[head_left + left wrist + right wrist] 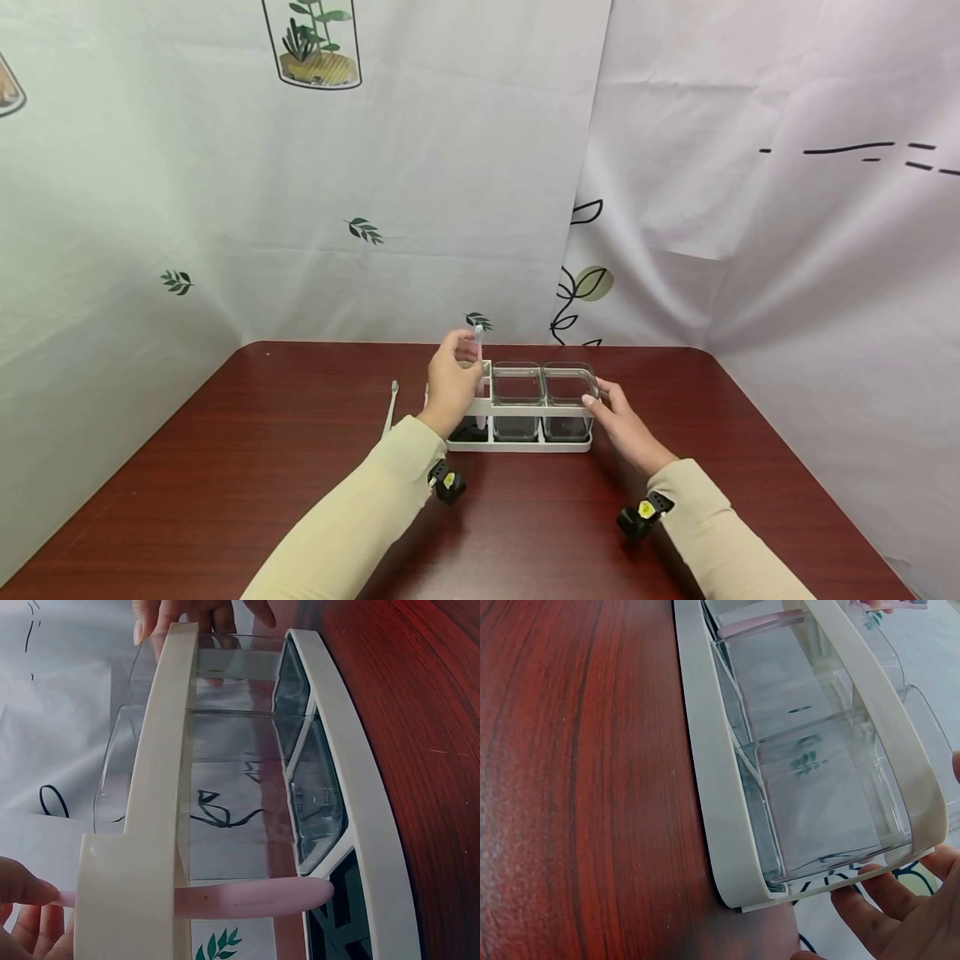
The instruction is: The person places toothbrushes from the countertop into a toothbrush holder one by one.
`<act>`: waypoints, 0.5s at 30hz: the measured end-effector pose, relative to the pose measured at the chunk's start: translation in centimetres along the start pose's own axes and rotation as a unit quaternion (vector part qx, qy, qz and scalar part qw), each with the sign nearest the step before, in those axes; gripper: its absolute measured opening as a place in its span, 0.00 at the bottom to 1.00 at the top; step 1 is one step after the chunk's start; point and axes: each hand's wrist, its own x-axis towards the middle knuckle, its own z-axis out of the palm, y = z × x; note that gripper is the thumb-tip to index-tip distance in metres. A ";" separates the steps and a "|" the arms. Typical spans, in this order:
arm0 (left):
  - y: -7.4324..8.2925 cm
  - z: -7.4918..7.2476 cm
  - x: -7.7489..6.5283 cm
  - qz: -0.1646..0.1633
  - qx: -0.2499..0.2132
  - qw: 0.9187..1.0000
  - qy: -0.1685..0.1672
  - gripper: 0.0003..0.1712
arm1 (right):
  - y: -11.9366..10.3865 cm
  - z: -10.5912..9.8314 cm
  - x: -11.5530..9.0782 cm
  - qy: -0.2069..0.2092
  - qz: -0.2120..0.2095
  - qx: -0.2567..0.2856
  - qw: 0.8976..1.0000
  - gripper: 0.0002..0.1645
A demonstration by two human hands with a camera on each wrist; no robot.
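Observation:
A pink toothbrush (479,335) stands upright in the left section of a white toothbrush holder (525,447). My left hand (453,379) pinches it near the top. In the left wrist view, its pink handle (255,898) passes through the upper frame, its end close to the dark base. At the other end, my right hand (628,423) grips the holder's right side, thumb in front and fingers around the end. Two clear cups, a middle one (517,386) and a right one (568,386), sit in the holder. The right wrist view shows fingertips (870,900) against the holder's end.
A white toothbrush (392,404) lies on the dark red wooden table (300,467), left of the holder. Behind the table hangs a pale cloth (465,167) with printed plants. Another cloth wall (825,292) closes off the right side.

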 end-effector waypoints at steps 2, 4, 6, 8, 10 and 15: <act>-0.1 0.1 0.0 0.003 0.004 1.000 -0.006 0.21 | 0.0 0.0 0.0 0.000 0.001 -0.002 1.000 0.36; -0.1 0.1 0.0 0.003 0.007 1.000 -0.013 0.20 | 0.0 0.0 0.0 0.000 0.002 -0.004 1.000 0.36; -0.2 0.2 0.0 0.003 0.009 1.000 -0.021 0.20 | 0.0 0.0 0.0 0.000 0.002 -0.005 1.000 0.36; -0.3 0.3 0.0 0.001 0.012 1.000 -0.028 0.19 | 0.0 0.0 0.0 0.001 0.001 -0.004 1.000 0.36; -0.3 0.3 0.0 -0.001 0.015 0.999 -0.033 0.18 | 0.0 0.0 -0.1 -0.001 0.000 -0.001 1.000 0.36; -0.1 0.5 0.0 0.005 0.029 0.999 -0.040 0.18 | -0.1 0.0 -0.1 -0.004 -0.003 0.002 1.000 0.36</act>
